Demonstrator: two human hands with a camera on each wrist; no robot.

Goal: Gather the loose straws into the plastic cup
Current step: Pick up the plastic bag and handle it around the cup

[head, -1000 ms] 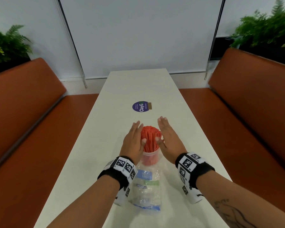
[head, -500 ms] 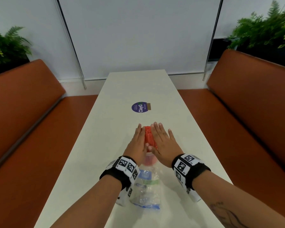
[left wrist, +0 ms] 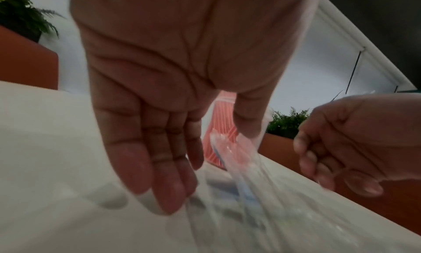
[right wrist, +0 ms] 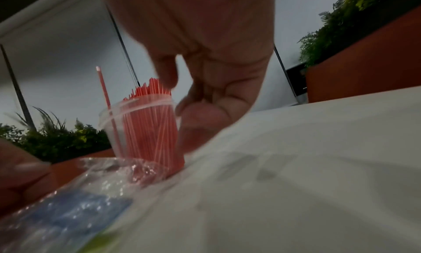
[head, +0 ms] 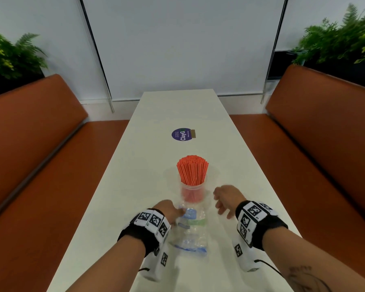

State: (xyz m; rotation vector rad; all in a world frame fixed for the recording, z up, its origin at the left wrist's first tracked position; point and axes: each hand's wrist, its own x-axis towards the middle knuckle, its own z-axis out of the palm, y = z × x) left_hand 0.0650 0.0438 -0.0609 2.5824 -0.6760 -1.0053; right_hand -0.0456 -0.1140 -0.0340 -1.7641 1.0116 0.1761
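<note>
A clear plastic cup (head: 193, 193) stands upright on the white table (head: 152, 165), packed with red straws (head: 192, 171) that fan out above its rim. In the right wrist view one straw (right wrist: 105, 94) stands taller than the rest (right wrist: 148, 127). My left hand (head: 171, 210) is just in front of the cup, to its left. Its fingers (left wrist: 159, 167) are fairly straight, and its thumb touches the top edge of a crumpled clear plastic bag (head: 190, 234). To the right of the cup my right hand (head: 224, 200) hovers, loosely curled and holding nothing.
A round purple sticker (head: 182, 134) lies on the table beyond the cup. Orange benches (head: 30, 154) (head: 325, 144) run along both long sides. Plants (head: 9, 55) (head: 341, 39) stand behind the benches, and a wall closes the far end.
Both hands have pulled back toward me from the straw bundle they were pressing between their palms. The straws now stand untouched in the cup.
</note>
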